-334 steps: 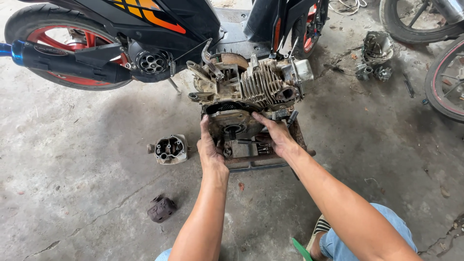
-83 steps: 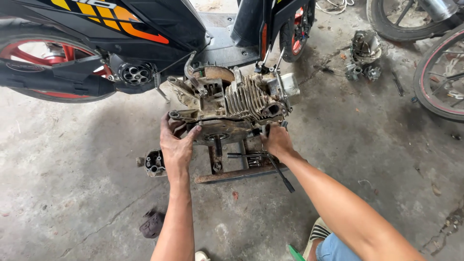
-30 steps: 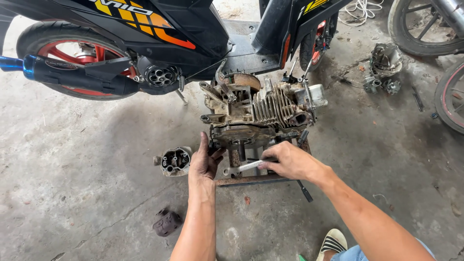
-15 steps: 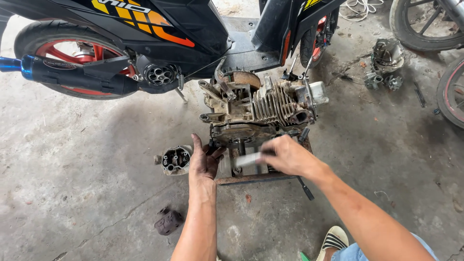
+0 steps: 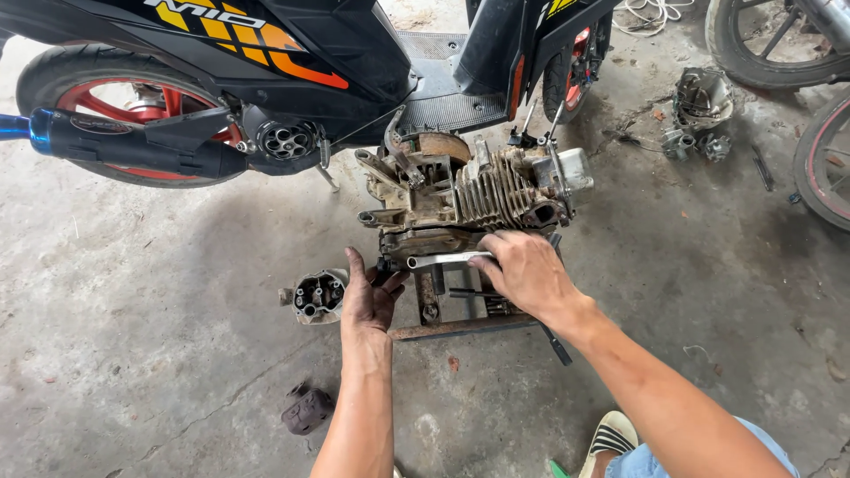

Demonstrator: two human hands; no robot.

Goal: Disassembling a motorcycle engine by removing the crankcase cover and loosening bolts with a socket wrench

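A dirty finned motorcycle engine [image 5: 469, 190] sits on a rusty metal stand [image 5: 456, 326] on the concrete floor, beside a black and orange scooter [image 5: 292, 62]. My right hand [image 5: 527, 273] grips a silver wrench [image 5: 438, 260] held level, its ring end pointing left at the engine's lower front. My left hand [image 5: 370, 299], greasy, reaches under the engine's lower left corner with fingers spread against it.
A round metal part with several holes [image 5: 317, 295] lies left of my left hand. A dark lump of a part [image 5: 306, 411] lies nearer me. More engine parts [image 5: 699, 115] and two wheels [image 5: 828, 159] are at the right. My sandalled foot [image 5: 611, 438] is below.
The wrench has come up from the stand into a level hold in my right hand at the engine's lower front. My left hand stays at the lower left corner.
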